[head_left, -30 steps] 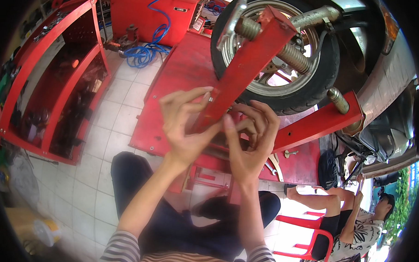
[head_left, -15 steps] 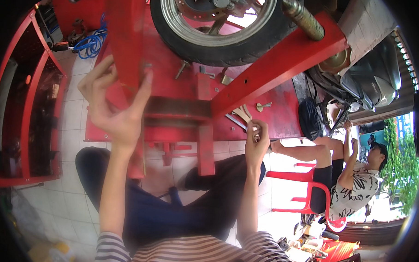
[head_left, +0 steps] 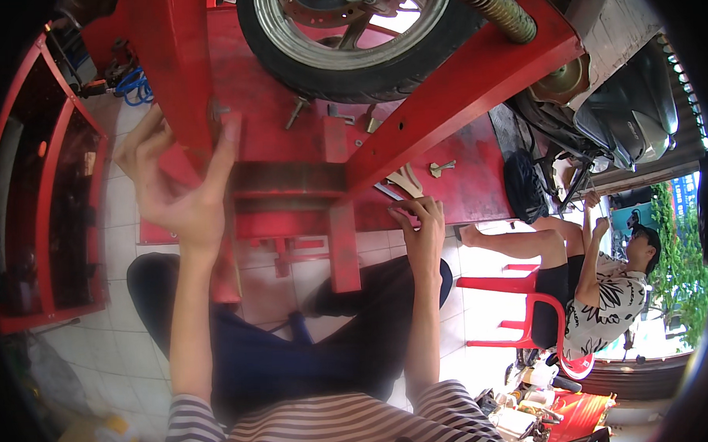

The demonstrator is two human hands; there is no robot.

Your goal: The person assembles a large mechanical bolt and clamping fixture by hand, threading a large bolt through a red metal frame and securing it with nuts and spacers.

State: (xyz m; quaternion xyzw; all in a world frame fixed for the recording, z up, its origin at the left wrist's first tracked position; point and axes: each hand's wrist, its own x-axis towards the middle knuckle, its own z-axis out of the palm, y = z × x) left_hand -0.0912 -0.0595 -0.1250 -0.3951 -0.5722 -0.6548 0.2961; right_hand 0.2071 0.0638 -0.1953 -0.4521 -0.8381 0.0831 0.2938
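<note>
My left hand (head_left: 186, 199) reaches round a red metal post (head_left: 171, 71) of a frame, its thumb on the right side and its fingers on the left. The post partly hides the fingertips. Close to the thumb tip a small bolt (head_left: 224, 111) sticks out. My right hand (head_left: 422, 230) is at the near edge of the red platform (head_left: 470, 190), thumb and forefinger curled together at their tips; anything between them is too small to make out. Just beyond it lie a wooden-coloured forked tool (head_left: 405, 180), a thin metal bar (head_left: 388, 190) and a brass-coloured wing-shaped part (head_left: 443, 169).
A tyred wheel (head_left: 365, 80) stands beyond the frame's slanting red arm (head_left: 459, 100). A motorcycle (head_left: 624, 126) is at right, above a person (head_left: 606, 290) seated on a red chair (head_left: 521, 312). A red cabinet (head_left: 57, 192) stands left, near a blue hose (head_left: 135, 88).
The view has shifted a little, so the platform and wheel appear further left and up. My right hand has turned, its fingertips now pointing left by the platform edge. The left hand stays at the post.
</note>
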